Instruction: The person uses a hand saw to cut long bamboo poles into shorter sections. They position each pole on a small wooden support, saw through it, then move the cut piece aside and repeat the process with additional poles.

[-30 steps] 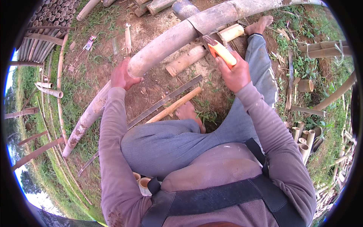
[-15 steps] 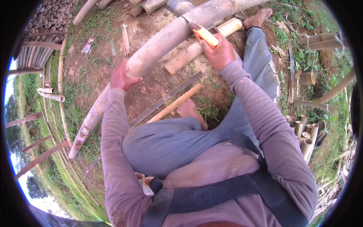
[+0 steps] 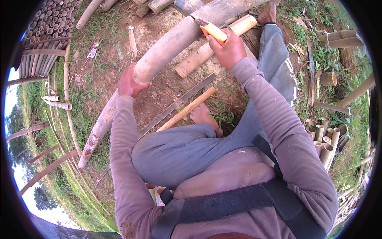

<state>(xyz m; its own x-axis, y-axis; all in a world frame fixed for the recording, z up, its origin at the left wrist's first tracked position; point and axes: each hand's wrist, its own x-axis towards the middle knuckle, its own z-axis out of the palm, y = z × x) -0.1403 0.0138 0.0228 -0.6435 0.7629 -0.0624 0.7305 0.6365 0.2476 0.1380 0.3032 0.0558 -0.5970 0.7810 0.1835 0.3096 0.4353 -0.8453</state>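
Note:
A long, thick bamboo pole (image 3: 171, 46) runs slantwise from the upper right down to the lower left. My left hand (image 3: 132, 81) is wrapped round it at about mid-length, thumb on the near side. In my right hand (image 3: 230, 49) is a handsaw (image 3: 215, 33) by its orange-yellow handle. The saw's blade sits in a narrow cut across the pole's upper part; most of the blade is hidden by the pole. Below the cut, a shorter bamboo piece (image 3: 195, 59) lies on the ground, close to my right hand.
A flat dark strip (image 3: 179, 101) and a thin bamboo stick (image 3: 187, 110) lie by my bent leg (image 3: 171, 151). Upright cut bamboo tubes (image 3: 326, 147) stand at the right. Stacked bamboo (image 3: 51, 24) fills the far left. Sawdust and chips cover the soil.
My right hand and the saw have moved slightly forward, bringing the handle closer to the cut. My left hand keeps its grip on the pole. The view has shifted a little.

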